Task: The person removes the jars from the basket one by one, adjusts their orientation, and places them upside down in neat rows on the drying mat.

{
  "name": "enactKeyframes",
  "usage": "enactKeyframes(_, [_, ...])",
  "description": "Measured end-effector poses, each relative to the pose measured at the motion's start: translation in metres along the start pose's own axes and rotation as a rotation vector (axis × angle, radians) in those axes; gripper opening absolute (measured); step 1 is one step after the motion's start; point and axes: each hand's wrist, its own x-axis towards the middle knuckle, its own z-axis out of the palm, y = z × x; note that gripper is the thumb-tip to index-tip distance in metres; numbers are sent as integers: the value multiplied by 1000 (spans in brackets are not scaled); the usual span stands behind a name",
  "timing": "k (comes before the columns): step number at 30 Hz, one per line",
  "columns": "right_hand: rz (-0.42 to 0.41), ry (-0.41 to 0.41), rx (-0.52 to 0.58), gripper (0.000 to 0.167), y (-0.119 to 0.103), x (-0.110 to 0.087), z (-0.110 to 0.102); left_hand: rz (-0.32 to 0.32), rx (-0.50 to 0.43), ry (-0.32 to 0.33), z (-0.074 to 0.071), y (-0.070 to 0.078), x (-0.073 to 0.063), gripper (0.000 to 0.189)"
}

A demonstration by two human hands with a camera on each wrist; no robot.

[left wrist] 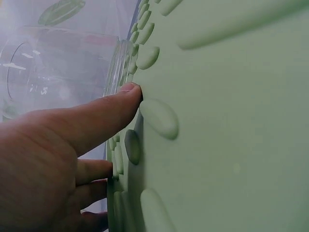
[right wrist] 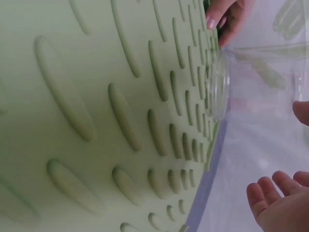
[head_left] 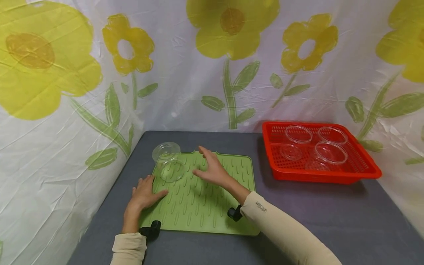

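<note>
A clear plastic cup (head_left: pixel 168 162) stands upside down on the far left corner of a green ridged mat (head_left: pixel 212 217), its wide rim down. My left hand (head_left: pixel 144 193) rests at the mat's left edge, just in front of the cup, thumb spread over the mat. In the left wrist view the thumb of that hand (left wrist: pixel 72 130) lies along the mat's border, near the cup's rim (left wrist: pixel 118 65). To the right of the cup my right hand (head_left: pixel 213 170) hovers above the mat, fingers and thumb spread apart and holding nothing. The right wrist view shows its fingers (right wrist: pixel 268 191) away from the cup (right wrist: pixel 260 84).
A red plastic basket (head_left: pixel 326 176) sits at the right on the grey table (head_left: pixel 291 209), with three clear cups (head_left: pixel 331 152) upright inside. Behind the table hangs a white cloth (head_left: pixel 175 84) with yellow flowers. Each wrist carries a small black camera mount (head_left: pixel 151 230).
</note>
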Motion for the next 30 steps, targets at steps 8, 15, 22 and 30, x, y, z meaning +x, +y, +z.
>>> enactKeyframes(8, [-55,12,-6,80,-7,-15,-15,-1,14,1,-2,-2,0,93])
enactKeyframes(15, [-70,67,-21,77,-9,-31,-40,-1,13,5,-2,-2,-1,92])
enactKeyframes(22, [-68,153,-47,71,2,-48,-74,2,26,5,2,-2,-3,91])
enactKeyframes(30, [-54,241,-76,70,13,-66,-120,4,23,15,3,0,-1,91])
